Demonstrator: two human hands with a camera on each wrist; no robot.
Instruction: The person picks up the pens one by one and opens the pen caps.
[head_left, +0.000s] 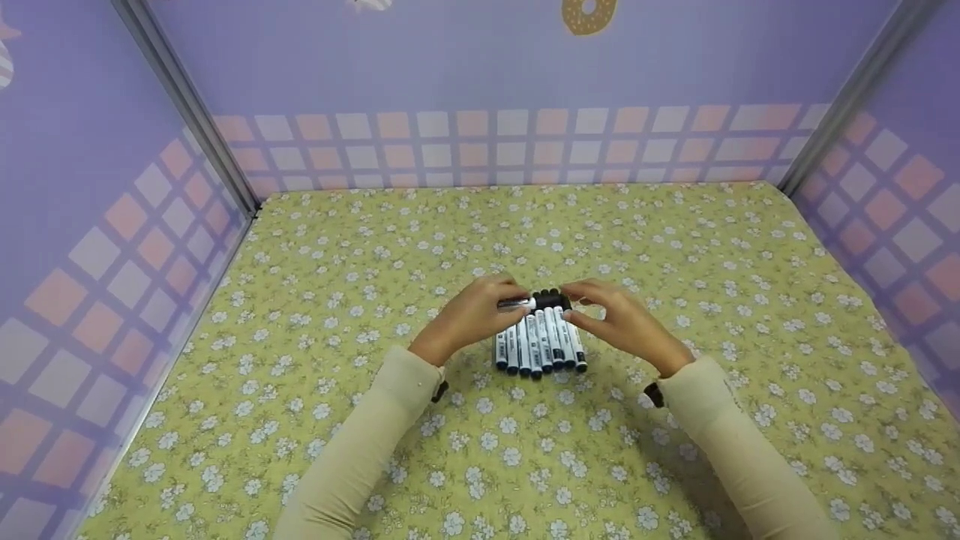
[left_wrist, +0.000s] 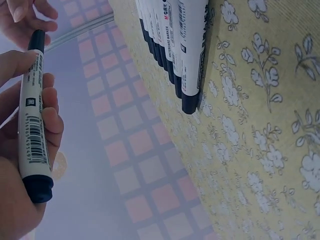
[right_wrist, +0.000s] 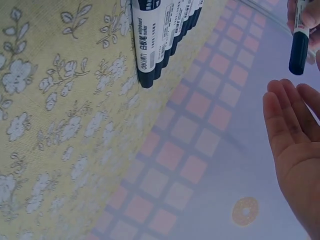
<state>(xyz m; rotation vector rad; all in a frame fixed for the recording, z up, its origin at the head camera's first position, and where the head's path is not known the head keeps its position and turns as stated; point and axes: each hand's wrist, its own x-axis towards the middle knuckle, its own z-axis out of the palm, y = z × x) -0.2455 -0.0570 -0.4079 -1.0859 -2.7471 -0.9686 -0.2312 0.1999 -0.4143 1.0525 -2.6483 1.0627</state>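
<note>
My left hand grips a white whiteboard marker with a black cap, raised above the table. In the left wrist view the fingers and thumb wrap its white barrel, barcode showing, and the cap points towards the other hand. My right hand is close to that cap, holding nothing; in the right wrist view its fingers are extended, with a small gap to the marker. Beneath both hands, several more whiteboard markers lie side by side in a row, their far ends partly hidden by the hands and the held marker.
A yellow flowered cloth covers the table. Purple walls with pink and white squares enclose it at the back and both sides, joined by grey corner posts.
</note>
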